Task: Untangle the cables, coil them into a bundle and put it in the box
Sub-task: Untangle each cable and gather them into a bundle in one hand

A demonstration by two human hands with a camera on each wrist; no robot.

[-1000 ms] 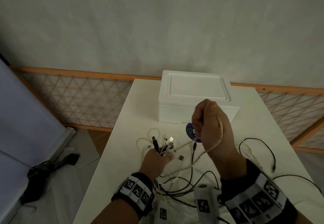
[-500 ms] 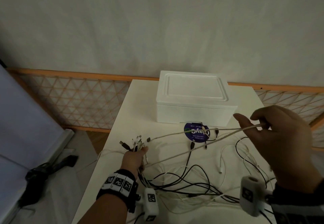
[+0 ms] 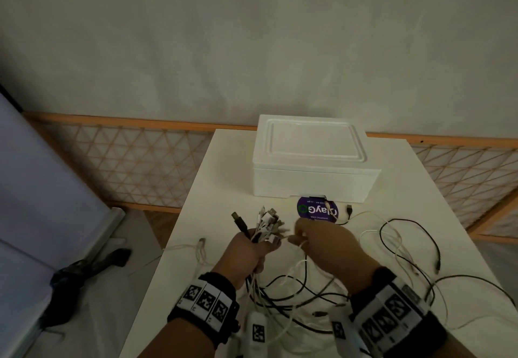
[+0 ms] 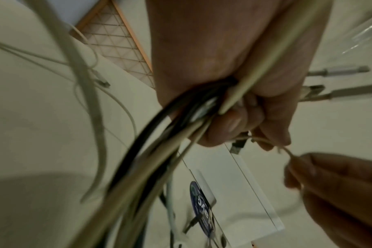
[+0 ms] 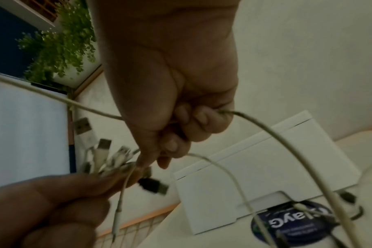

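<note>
The white table spreads under me, and at its far end sits the white box, lid on. Right in front of it lies a round purple sticker; I read "ClayG" upside down on it, the smaller print too blurred to make out. Loose cables, black and white, sprawl across the table to my right and under my wrists. My left hand is curled tight around a bunch of cable ends, the USB plugs fanning upward out of my fist. My right hand is just beside it, fingers curled, pinching a thin white cable that loops down toward the table.
</note>
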